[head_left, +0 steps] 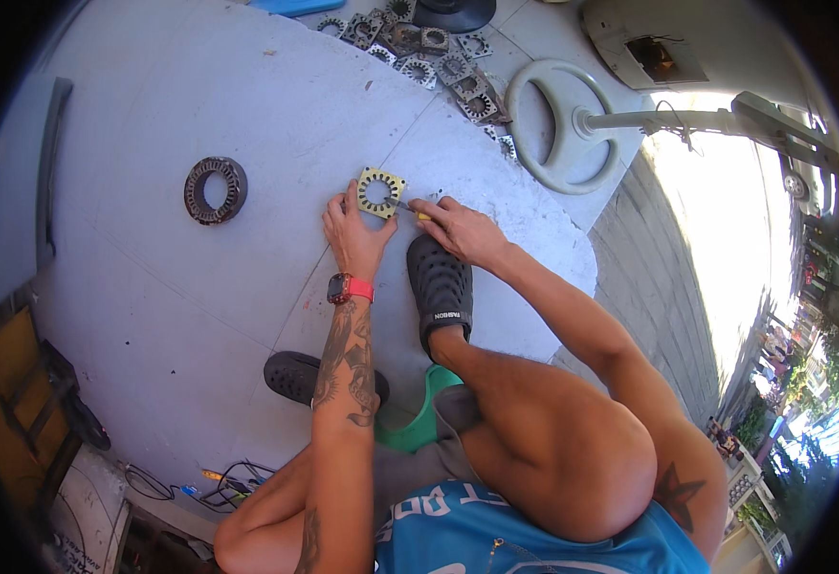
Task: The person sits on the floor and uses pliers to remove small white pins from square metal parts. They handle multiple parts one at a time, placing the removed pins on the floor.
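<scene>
My left hand (pixel 355 231) grips a square, yellowish stator core (pixel 397 182) by its left and lower edges, thumb and fingers wrapped at its side. The core has a round toothed opening in its middle. A slim tool with a dark shaft and a yellow handle (pixel 423 216), possibly a screwdriver, is pinched in my right hand (pixel 463 230). Its tip reaches the core's lower right slots; my fingers partly hide the handle. Farther left lies a dark, round slotted stator ring (pixel 237 186), apart from both hands.
Several square stator cores (pixel 453 67) are heaped at the far edge. Right of them stands a pale wheel-shaped base (pixel 542 158) with a pole. My dark clog (pixel 439 282) is just below my right hand. Cables (pixel 233 483) lie at lower left, and a green stool (pixel 419 426) is beneath me.
</scene>
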A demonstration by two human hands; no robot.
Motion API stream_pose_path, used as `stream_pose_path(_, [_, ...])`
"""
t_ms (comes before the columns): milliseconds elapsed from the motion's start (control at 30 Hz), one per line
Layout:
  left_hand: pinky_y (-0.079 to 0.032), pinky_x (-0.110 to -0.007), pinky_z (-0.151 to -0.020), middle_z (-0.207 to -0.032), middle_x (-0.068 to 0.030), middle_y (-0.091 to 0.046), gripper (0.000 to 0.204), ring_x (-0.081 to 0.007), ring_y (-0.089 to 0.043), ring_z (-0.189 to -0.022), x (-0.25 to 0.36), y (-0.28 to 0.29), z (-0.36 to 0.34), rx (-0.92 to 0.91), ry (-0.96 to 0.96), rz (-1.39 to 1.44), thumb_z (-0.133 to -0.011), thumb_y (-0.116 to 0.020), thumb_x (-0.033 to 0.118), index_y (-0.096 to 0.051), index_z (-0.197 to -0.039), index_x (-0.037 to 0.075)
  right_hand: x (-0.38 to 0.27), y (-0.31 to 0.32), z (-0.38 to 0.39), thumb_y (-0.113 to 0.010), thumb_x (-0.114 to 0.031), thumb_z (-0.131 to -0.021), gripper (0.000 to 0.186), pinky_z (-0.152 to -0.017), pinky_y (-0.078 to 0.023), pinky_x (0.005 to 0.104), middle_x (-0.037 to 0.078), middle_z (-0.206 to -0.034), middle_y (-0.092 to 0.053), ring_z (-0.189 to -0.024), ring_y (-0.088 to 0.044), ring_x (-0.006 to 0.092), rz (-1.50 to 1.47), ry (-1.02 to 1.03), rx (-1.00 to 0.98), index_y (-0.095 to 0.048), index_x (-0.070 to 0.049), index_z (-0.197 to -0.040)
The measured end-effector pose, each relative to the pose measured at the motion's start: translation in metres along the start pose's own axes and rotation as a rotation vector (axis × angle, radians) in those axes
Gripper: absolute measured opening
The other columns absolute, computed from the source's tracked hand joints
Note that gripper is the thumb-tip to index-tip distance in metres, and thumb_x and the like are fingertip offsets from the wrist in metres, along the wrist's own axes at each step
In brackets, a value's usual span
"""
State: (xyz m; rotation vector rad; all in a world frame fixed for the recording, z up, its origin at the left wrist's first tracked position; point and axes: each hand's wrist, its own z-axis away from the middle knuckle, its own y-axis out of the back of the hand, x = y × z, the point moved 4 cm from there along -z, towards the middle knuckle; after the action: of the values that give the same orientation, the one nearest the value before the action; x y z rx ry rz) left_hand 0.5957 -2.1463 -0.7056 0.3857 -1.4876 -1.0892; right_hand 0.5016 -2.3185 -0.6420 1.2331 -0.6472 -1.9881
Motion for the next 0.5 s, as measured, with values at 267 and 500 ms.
stream_pose_path(267, [-0.041,-0.051,-0.106,-0.127,-0.0181,-0.052,0.092,-0.0378,-0.049,-0.124,0.025,0.004,-0.019,-0.029,-0.02,-0.155,-0.073,-0.088,0.043,-0.05,-0.144,0.0,0.066,-0.001,0.084,-0.057,-0.035,-0.106,0.043,-0.088,-0.053,0.0467,0.02,-0.119,-0.059,-0.107,-0.061,0.0381,0.124,-0.196,0.378,-0.056,-0.03,-0.148])
stream_pose_path(500, [-0.041,-0.053,-0.108,-0.126,-0.0205,-0.052,0.088,-0.0378,-0.048,-0.126,0.07,-0.002,-0.008,-0.146,-0.021,0.183,-0.076,-0.089,0.042,-0.049,-0.139,-0.003,0.06,0.0,0.087,-0.062,-0.035,-0.104,0.05,-0.099,-0.049,0.0423,0.019,-0.129,-0.061,-0.119,-0.06,0.0314,-0.418,-0.298,0.466,-0.053,-0.013,-0.148])
